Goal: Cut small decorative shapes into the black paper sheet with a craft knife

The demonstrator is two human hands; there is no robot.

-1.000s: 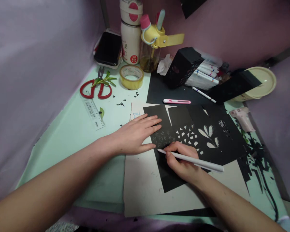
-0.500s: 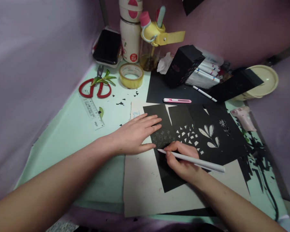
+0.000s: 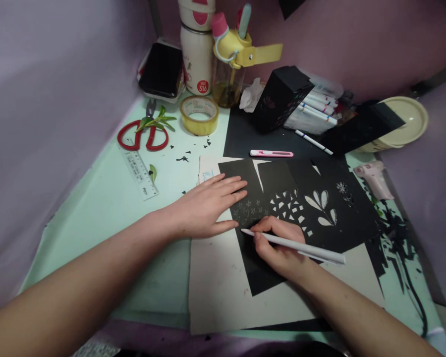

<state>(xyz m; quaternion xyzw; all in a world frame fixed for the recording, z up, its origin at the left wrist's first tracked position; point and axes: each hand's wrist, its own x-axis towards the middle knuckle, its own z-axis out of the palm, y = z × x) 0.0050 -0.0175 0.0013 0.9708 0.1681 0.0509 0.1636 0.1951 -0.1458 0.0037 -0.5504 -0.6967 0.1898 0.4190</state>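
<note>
My right hand [image 3: 282, 243] grips a white pen [image 3: 301, 245], its tip at the left part of a black paper sheet [image 3: 260, 270]. Just above the tip, rows of small light outlines, among them stars [image 3: 249, 204], are drawn on the black. Flat across the sheet's left edge lies my left hand [image 3: 211, 206], fingers stretched out and holding nothing. Cut-out openings run to the right: small angular shapes [image 3: 288, 206], a leafy sprig [image 3: 321, 208] and a little flower [image 3: 342, 188]. A pale board [image 3: 215, 297] lies underneath.
Behind the sheet is a pink cutter [image 3: 271, 153]. Red-handled scissors [image 3: 158, 141], a clear ruler [image 3: 143, 176] and a tape roll [image 3: 199, 124] lie left. Bottles [image 3: 196, 59], a black box [image 3: 282, 99] and markers [image 3: 317, 111] stand behind; a glue gun [image 3: 375, 178] is at right.
The whole view has shifted very slightly. Both hands and the pen keep almost the same place on the black sheet.
</note>
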